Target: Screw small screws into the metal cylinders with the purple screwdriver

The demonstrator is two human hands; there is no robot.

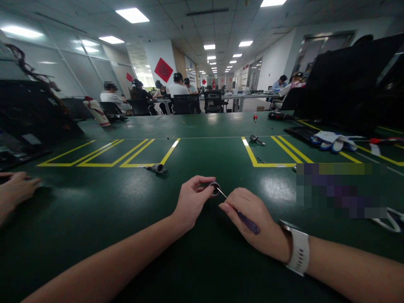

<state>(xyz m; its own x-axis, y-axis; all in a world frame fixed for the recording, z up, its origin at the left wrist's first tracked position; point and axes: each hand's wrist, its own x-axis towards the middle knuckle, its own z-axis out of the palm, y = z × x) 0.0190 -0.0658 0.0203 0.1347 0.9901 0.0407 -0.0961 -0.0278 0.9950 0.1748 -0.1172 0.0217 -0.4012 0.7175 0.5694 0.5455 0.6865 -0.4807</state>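
In the middle of the green table, my left hand (194, 202) pinches a small round metal part (216, 188) with a dark hollow, its opening turned toward my right. My right hand (248, 216) wraps round a screwdriver with a purple handle (249, 222). The screwdriver's thin shaft points up and left, and its tip is at the hollow of the metal part; how deep it reaches I cannot tell. A metal part with a round cup and a shaft (158, 168) lies beyond my left hand. A similar metal part (257, 139) lies farther off on the right, with several tiny pieces (259, 159) nearer.
Yellow tape lines (139, 165) mark the table. On the right are white-and-blue gloves (334, 141), a black power tool (280, 115) and a red-handled tool (255, 117). Another person's hand (19, 189) rests at the left edge. A white bottle (97, 111) stands far left.
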